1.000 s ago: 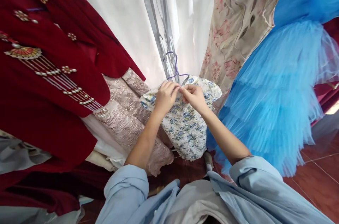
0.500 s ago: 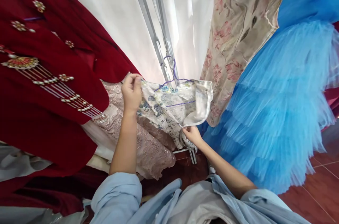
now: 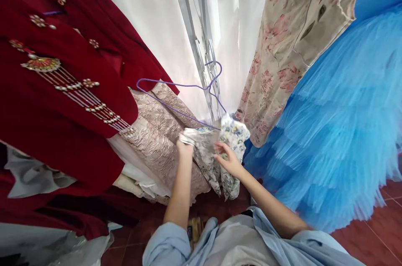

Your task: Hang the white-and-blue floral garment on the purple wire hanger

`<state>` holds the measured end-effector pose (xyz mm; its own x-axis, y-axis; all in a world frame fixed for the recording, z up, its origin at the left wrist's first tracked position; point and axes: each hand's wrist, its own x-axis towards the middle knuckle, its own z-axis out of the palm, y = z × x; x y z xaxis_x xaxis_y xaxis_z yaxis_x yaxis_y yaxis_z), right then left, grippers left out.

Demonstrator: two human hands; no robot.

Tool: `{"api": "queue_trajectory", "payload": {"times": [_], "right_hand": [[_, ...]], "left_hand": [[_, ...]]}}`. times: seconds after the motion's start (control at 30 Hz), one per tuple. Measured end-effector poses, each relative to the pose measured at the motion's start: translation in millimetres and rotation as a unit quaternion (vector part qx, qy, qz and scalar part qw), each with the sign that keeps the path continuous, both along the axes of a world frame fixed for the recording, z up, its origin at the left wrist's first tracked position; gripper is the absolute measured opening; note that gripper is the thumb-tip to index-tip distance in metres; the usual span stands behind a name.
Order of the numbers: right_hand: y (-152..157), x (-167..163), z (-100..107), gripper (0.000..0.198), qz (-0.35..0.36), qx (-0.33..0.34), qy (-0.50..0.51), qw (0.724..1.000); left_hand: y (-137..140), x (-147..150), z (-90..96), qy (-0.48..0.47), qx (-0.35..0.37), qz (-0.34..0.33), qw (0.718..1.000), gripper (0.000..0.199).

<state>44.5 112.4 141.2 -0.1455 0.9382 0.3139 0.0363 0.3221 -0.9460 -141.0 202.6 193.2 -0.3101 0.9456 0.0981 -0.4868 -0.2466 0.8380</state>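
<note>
A white garment with a blue and green floral print (image 3: 235, 134) hangs from the right end of a purple wire hanger (image 3: 176, 85). The hanger's left arm is bare, and its hook is on a grey metal rack (image 3: 184, 2). My left hand (image 3: 185, 145) is closed on a bunched edge of the garment, below the hanger. Just in front of the cloth, my right hand (image 3: 228, 160) has its thumb and fingers apart; whether the fingertips touch the fabric I cannot tell.
At left hangs a dark red velvet garment (image 3: 78, 115) with beaded ornaments, over a pink embossed one (image 3: 157, 132). A beige floral dress (image 3: 282, 56) and a tiered blue tulle dress (image 3: 326, 140) hang at right. White curtains (image 3: 150, 14) are behind; red floor tiles (image 3: 377, 232) lie below.
The garment's left shoulder has come off the hanger, baring that arm. My left hand moved right and down with the gathered cloth. My right hand let go of the edge and opened.
</note>
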Motion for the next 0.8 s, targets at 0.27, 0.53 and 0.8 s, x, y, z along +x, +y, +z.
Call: {"api": "queue_trajectory", "payload": {"times": [0.27, 0.53, 0.8], "right_hand": [[-4, 24, 4, 0.016, 0.022, -0.033, -0.119, 0.992], [-41, 58, -1, 0.024, -0.037, -0.107, -0.052, 0.992], [-57, 87, 14, 0.024, -0.038, -0.273, 0.241, 0.931]], "left_hand": [[-87, 72, -48.4, 0.325, 0.088, -0.062, 0.94, 0.032], [-117, 89, -59.2, 0.385, 0.106, -0.096, 0.912, 0.027], [-133, 72, -83.1, 0.248, -0.046, -0.453, 0.855, 0.047]]}}
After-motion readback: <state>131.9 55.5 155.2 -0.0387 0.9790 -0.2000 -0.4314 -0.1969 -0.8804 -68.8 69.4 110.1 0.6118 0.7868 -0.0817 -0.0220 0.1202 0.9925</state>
